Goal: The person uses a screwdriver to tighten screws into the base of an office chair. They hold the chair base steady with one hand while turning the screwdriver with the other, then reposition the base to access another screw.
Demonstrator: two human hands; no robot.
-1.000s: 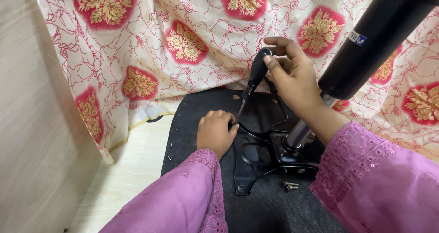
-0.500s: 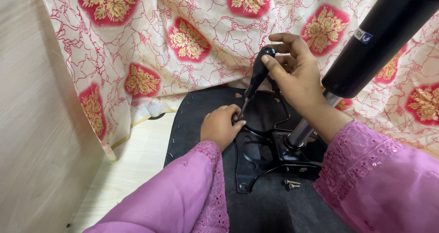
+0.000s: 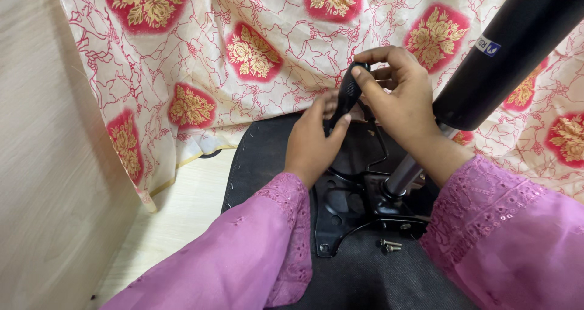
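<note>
My right hand (image 3: 398, 97) grips the black handle of a screwdriver (image 3: 348, 94), held upright above a black metal chair mechanism plate (image 3: 344, 203). My left hand (image 3: 313, 143) has its fingers against the lower part of the screwdriver handle, covering the shaft. The plate lies on the dark underside of a chair seat (image 3: 267, 149). A black gas-lift cylinder (image 3: 505, 48) with a silver piston (image 3: 401, 176) rises from the plate toward the upper right. Both arms wear pink embroidered sleeves.
Two loose screws (image 3: 389, 245) lie on the seat just below the plate. A cream cloth with red and gold flower patches (image 3: 243, 55) hangs behind. A light wooden wall (image 3: 48, 164) stands at the left, and pale floor (image 3: 176, 219) shows beside the seat.
My left hand has risen from the plate to the screwdriver handle. The screwdriver has lifted and moved slightly left with my right hand.
</note>
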